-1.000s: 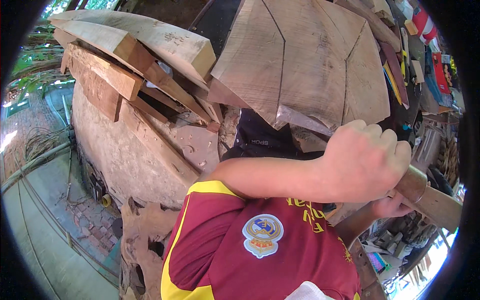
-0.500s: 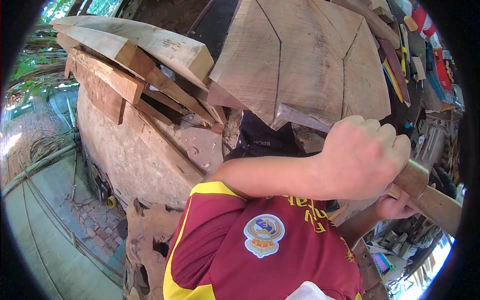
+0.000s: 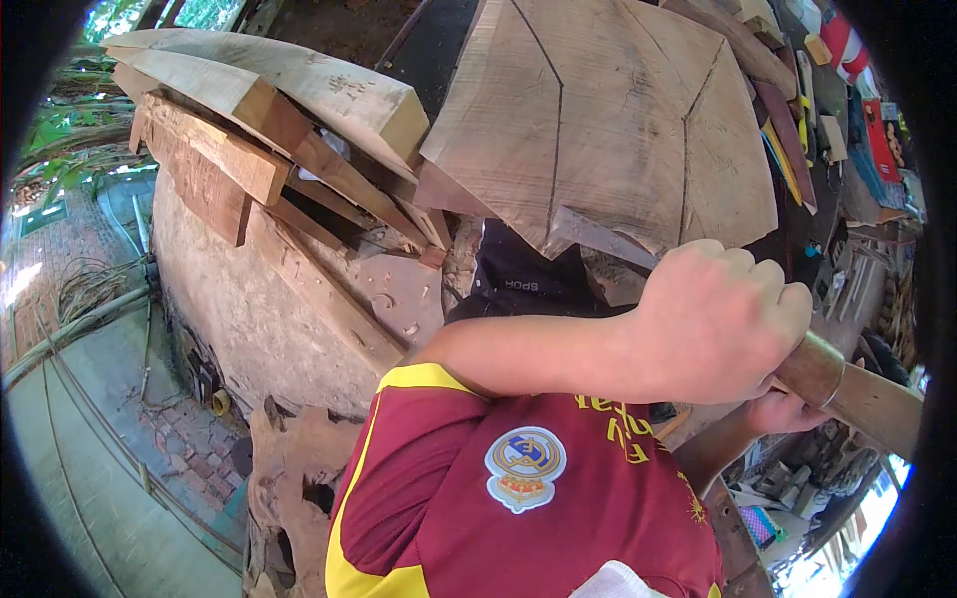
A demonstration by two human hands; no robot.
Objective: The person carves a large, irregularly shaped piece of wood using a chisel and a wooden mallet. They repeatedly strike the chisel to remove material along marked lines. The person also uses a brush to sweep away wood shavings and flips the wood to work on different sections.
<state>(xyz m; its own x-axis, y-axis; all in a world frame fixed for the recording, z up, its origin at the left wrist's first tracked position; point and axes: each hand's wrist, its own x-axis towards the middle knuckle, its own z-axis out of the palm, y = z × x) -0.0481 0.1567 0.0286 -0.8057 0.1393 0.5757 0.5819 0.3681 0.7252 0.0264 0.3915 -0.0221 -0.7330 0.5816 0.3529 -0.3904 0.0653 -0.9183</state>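
Observation:
My left hand [image 3: 723,319] makes a tight fist at centre right, its forearm crossing in front of my chest. Out of the fist's lower right side sticks a thick brown rounded handle [image 3: 811,370] with a rim at its end; the rest is hidden in the fist. A long flat brown bar [image 3: 882,411] runs from that end toward the right edge. I cannot tell whether the two are joined. Just below the handle is my right hand [image 3: 790,411], fingers curled at the bar and partly covered. A broad wooden slab [image 3: 618,130] with dark drawn lines lies beyond my fist.
Several cut timber beams [image 3: 369,110] are stacked at the upper left, beside a pale stone-like block [image 3: 229,309]. Hand tools, including a red one [image 3: 879,140], lie at the far right. A gnarled piece of wood [image 3: 299,488] stands at the lower left.
The handle in my left fist has tilted downward, and its rimmed end now lines up with the flat bar. My right hand is more covered. The slab and beams stay put.

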